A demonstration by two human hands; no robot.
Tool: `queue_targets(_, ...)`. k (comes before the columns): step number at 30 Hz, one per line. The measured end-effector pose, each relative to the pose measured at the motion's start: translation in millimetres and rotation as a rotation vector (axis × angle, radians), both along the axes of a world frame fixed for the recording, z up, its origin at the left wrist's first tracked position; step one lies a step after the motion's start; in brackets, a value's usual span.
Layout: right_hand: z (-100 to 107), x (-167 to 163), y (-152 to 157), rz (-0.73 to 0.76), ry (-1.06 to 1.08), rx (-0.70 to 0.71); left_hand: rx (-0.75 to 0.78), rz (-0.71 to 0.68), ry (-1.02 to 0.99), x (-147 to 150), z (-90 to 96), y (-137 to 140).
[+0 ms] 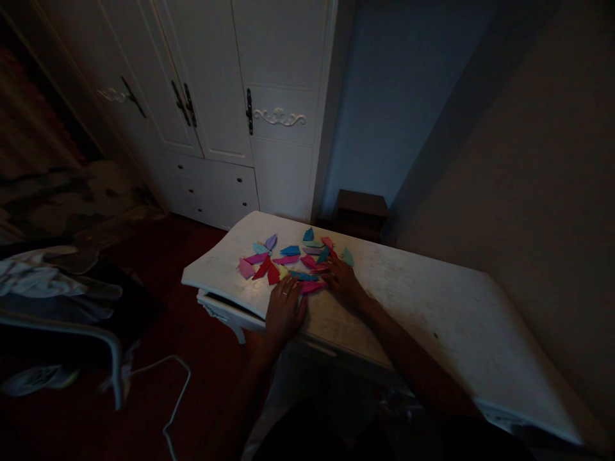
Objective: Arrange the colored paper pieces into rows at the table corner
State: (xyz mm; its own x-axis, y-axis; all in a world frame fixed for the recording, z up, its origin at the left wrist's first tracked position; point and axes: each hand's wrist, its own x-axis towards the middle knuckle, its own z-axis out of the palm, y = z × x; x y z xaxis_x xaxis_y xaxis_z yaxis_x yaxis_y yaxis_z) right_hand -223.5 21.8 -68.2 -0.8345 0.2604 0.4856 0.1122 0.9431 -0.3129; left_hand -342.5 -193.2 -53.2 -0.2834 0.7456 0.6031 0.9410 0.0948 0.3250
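Observation:
Several small folded pieces in many colours, apparently paper, lie spread on the white table. My left hand (285, 306), with a ring on one finger, rests at the table's front edge. Its fingers reach forward beside a pale yellow piece (283, 271) and a teal piece (303, 276). My right hand (343, 282) lies over the right side of the group, fingers outstretched and touching pieces near a magenta one (312, 287). Nothing is visibly gripped in either hand. Further left are a red piece (273, 274) and a pink piece (246, 268); a blue piece (290, 250) sits behind.
The white table (418, 301) runs along the wall to the right, its drawer (230, 307) slightly ajar. Behind stand a white wardrobe (283, 57) and a brown box-like cabinet (362, 203). At left, clothes (38, 278) lie by a curved white frame (113, 349); a cable (180, 397) crosses the red floor.

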Motion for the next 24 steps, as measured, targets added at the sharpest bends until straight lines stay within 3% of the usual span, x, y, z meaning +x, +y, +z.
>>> queue_targets(6,7,8,-15,-0.128,0.086,-0.081,0.092,-0.068,-0.007,-3,-7.5,-5)
queue_targets(16,17,13,-14,-0.288,0.078,-0.023,0.024,-0.067,0.079,-4,-4.5,-4)
queue_targets(19,17,13,-14,-0.331,-0.03,0.031,-0.007,-0.066,0.067,-9,8.6,1)
queue_targets(24,16,15,-22,-0.345,-0.086,0.079,-0.051,-0.021,0.07,-31,52.0,35)
